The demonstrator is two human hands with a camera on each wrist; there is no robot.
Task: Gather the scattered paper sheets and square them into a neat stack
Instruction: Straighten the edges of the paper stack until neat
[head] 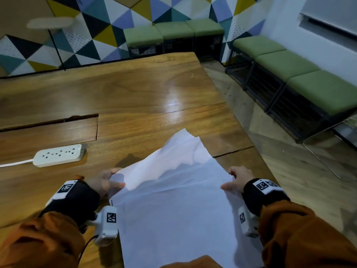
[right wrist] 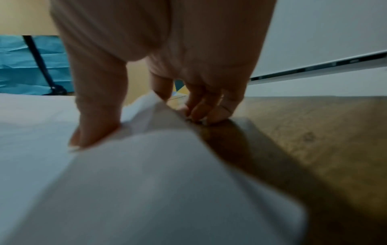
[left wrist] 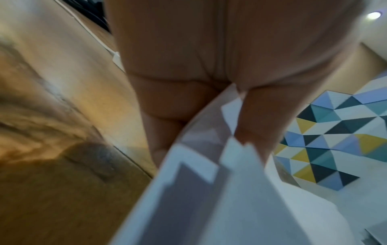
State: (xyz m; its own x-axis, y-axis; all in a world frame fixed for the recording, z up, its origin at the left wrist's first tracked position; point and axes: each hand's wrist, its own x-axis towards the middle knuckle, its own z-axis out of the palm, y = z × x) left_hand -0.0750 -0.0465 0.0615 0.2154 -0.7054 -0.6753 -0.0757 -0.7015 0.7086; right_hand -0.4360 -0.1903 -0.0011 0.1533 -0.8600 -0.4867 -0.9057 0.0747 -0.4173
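A loose bundle of several white paper sheets (head: 173,200) lies in front of me on the wooden table (head: 135,89), its far corners fanned out unevenly. My left hand (head: 108,180) pinches the left edge of the sheets (left wrist: 209,165), thumb on top, fingers underneath. My right hand (head: 235,178) grips the right edge, thumb pressed on the top paper (right wrist: 146,165), with the other fingers (right wrist: 201,112) curled at the edge against the table. The paper bows upward between my hands.
A white power strip (head: 59,154) with its cord lies on the table to the left. A rectangular cut-out panel (head: 48,132) sits behind it. The table's right edge is close to my right hand. Green cushioned benches (head: 289,74) line the walls.
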